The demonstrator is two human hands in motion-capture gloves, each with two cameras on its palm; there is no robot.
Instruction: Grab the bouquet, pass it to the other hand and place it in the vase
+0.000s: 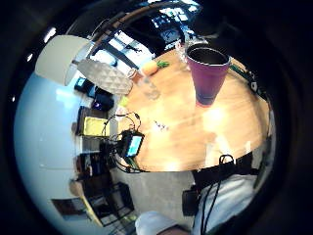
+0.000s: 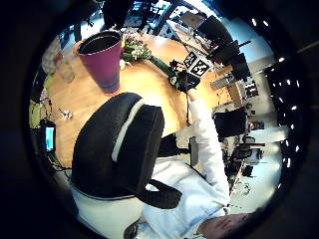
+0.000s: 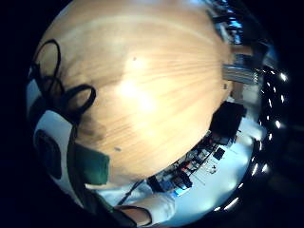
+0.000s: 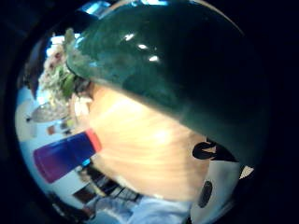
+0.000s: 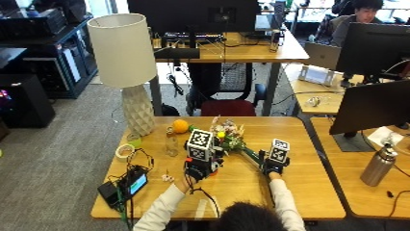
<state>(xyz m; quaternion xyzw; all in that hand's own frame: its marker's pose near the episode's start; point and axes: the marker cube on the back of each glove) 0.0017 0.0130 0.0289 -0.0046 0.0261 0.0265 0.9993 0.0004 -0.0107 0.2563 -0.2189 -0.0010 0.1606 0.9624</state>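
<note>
The bouquet [image 5: 232, 137] lies on the wooden table [image 5: 301, 192], flowers towards the far edge, green-wrapped stem [image 5: 251, 155] pointing at me. My right hand [image 5: 275, 166] grips the stem's near end; the wrapping [image 4: 177, 70] fills the right thumb side palm view, and the flowers [image 4: 58, 77] show beyond it. From the left palm, that hand [image 2: 187, 82] sits on the stem end. My left hand [image 5: 198, 168] hovers over the table left of the bouquet, holding nothing. The tall tapered vase [image 1: 208, 73] stands upright beside the flowers [image 2: 134, 50], hidden behind my left hand in the outside view.
A white lamp [image 5: 125, 53] stands at the table's far left corner, with an orange [image 5: 180, 126] and a small glass bottle [image 5: 170, 143] near it. A tape roll [image 5: 123, 151] and a small screen with cables [image 5: 131, 183] lie at the left edge.
</note>
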